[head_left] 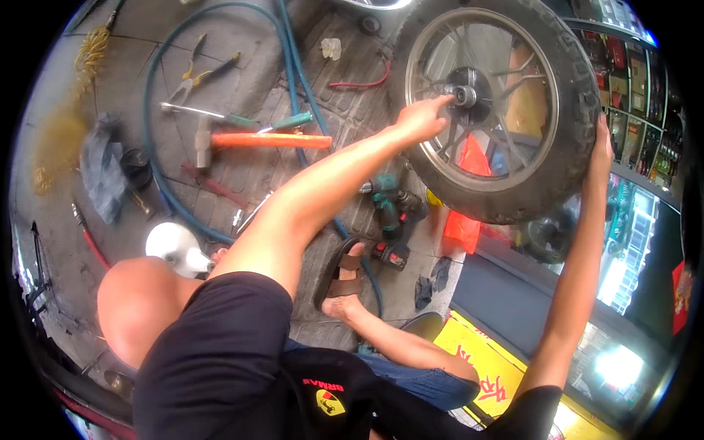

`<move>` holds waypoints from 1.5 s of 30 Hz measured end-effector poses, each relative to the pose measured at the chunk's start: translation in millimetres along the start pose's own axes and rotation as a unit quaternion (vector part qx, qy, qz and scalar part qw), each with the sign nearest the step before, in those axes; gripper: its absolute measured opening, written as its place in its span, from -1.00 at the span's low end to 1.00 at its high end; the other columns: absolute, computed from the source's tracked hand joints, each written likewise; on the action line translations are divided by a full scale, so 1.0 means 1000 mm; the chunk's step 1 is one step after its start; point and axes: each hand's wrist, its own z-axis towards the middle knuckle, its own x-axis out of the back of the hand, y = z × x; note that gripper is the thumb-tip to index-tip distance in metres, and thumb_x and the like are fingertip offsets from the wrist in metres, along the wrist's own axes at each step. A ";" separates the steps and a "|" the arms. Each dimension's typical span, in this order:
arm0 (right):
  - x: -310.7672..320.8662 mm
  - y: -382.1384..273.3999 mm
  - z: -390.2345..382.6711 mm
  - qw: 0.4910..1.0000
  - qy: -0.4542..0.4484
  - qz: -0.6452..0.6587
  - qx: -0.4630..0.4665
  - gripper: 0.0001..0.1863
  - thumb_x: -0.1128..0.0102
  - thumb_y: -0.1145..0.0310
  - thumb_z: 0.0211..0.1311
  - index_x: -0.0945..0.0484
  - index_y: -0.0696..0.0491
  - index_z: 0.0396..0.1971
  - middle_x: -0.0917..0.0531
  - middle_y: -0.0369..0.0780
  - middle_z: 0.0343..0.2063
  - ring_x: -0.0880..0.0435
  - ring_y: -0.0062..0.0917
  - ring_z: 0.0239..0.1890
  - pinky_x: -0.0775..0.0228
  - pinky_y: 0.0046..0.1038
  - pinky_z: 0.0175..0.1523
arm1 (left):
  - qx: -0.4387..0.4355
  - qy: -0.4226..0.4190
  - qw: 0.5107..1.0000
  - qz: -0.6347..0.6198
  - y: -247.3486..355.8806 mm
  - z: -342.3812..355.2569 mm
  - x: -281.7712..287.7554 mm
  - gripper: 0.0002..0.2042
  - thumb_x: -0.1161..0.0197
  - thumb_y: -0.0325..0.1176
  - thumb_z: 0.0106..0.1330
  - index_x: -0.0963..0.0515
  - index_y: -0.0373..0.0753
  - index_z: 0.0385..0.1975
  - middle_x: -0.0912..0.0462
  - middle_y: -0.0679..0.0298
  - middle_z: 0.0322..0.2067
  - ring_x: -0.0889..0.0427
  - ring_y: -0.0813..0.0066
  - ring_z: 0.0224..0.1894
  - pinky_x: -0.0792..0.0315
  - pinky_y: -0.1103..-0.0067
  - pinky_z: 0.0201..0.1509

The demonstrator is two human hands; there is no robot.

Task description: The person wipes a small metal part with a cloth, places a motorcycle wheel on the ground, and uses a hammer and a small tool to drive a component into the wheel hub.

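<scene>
A spoked wheel with a knobby black tire (576, 95) stands at the upper right. At its dark hub (463, 95), my left hand (422, 119) touches the centre fitting with an outstretched index finger, the other fingers loosely curled, holding nothing. My right hand (600, 143) grips the tire's right edge, its fingers partly hidden. Below the wheel lie a cordless drill (389, 205) and an orange plastic bag (458, 232). Left of my left arm are an orange-handled hammer (271, 140), pliers (187, 86) and several hand tools.
A blue hose (150, 147) loops over the paved floor (95, 77). A white round object (172, 246) lies beside my bent left leg. A yellow signboard (462, 341) and glass-fronted shelving (634, 110) border the right. A yellow coiled hose (89, 55) is at upper left.
</scene>
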 end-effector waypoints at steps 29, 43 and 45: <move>0.006 0.000 0.057 0.987 -0.026 0.066 -0.146 -0.25 -0.05 -0.18 0.29 -0.35 0.15 0.23 -0.52 -0.14 0.13 -0.55 -0.35 0.10 -0.36 -0.34 0.21 | 0.020 -0.041 0.997 -0.056 0.020 0.052 -0.013 -0.33 -0.10 -0.39 0.05 -0.24 -0.09 0.30 -0.62 -0.18 -0.16 -0.58 -0.16 -0.06 -0.42 0.14 0.07; 0.005 0.001 0.050 0.984 -0.023 0.094 -0.153 -0.30 -0.06 -0.14 0.31 -0.38 0.15 0.20 -0.52 -0.15 0.13 -0.54 -0.36 0.11 -0.36 -0.34 0.20 | 0.036 -0.075 0.995 -0.063 0.025 0.047 -0.013 -0.22 -0.14 -0.33 0.09 -0.05 -0.11 0.40 -0.63 -0.21 -0.22 -0.59 -0.16 -0.08 -0.41 0.19 0.08; 0.002 0.000 0.049 0.983 -0.016 0.087 -0.161 -0.30 -0.06 -0.14 0.32 -0.38 0.15 0.21 -0.52 -0.14 0.14 -0.53 -0.36 0.12 -0.36 -0.34 0.21 | 0.041 -0.083 0.994 -0.061 0.025 0.048 -0.012 -0.22 -0.14 -0.33 0.08 -0.06 -0.11 0.40 -0.62 -0.21 -0.22 -0.59 -0.16 -0.07 -0.41 0.20 0.08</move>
